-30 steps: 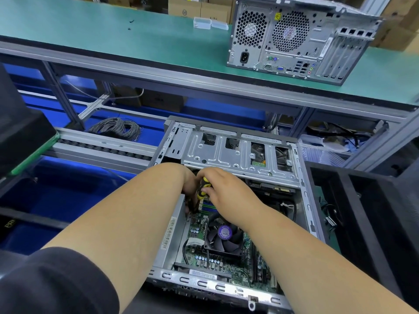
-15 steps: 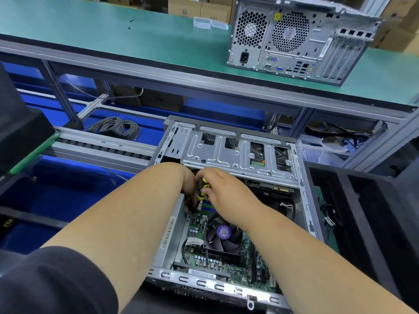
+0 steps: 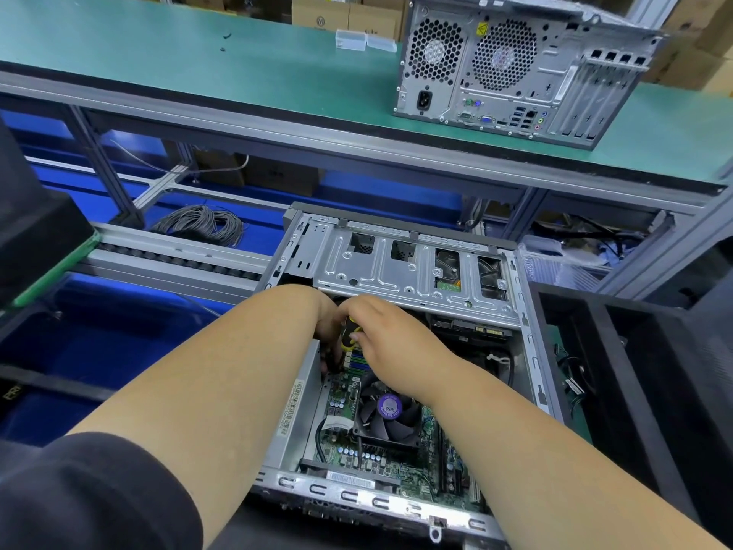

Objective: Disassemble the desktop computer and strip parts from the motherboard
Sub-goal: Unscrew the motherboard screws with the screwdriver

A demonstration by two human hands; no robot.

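While left hand (image 3: 327,323) steadies, right hand (image 3: 380,331) apparently grips screwdriver (image 3: 350,336).

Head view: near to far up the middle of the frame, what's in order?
CPU fan → right hand gripping the yellow-and-black screwdriver → metal drive cage → green bench → cardboard boxes.

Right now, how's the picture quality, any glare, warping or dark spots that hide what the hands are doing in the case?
Head view: wide-angle warp bows the green bench edge; soft glare on the drive cage; the fan label is readable; shadow under the cage, where the right hand grips a yellow-black screwdriver and hides its tip; the left hand is mostly hidden.
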